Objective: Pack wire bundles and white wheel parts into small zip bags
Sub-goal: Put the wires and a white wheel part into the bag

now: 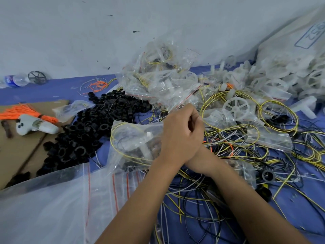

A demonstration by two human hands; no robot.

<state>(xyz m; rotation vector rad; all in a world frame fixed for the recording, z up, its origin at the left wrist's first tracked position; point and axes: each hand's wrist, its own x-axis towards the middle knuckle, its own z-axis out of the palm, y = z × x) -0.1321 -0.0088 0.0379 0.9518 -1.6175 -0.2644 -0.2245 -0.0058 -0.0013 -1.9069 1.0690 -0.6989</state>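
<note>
Centre of the blue surface: both hands meet over a clear zip bag [133, 147], among loose wires.
Left hand: the left hand [177, 136] lies across the bag's right end, fingers curled and pinching its edge near the top right corner.
Right hand: the right hand [197, 120] is mostly hidden behind the left one; its fingers are curled in against the same bag edge, but whether they actually grip it I cannot tell.
Zip bag contents: a yellow wire loop [123, 136], thin black wire and a white plastic part [146, 150] show through the film.
Filled bags: a heap of packed zip bags [161, 76] lies farther back, against the wall.
White wheel parts: a spoked white wheel [235, 106] lies just right of the hands; a big pile of white wheel parts [281, 76] spills from a large plastic sack [299, 32] at the far right.
Wires: tangled yellow, black and white wires [219, 173] cover the surface under and right of the forearms.
Black rings: a mound of black ring parts [91, 124] lies left of the held bag.
Empty bags: a stack of flat zip bags with red seal lines [105, 191] sits at the near left.
Far left: an orange wire bundle [22, 113] and a small white device [35, 125] rest on cardboard [17, 152]; a water bottle [15, 81] lies by the wall.
</note>
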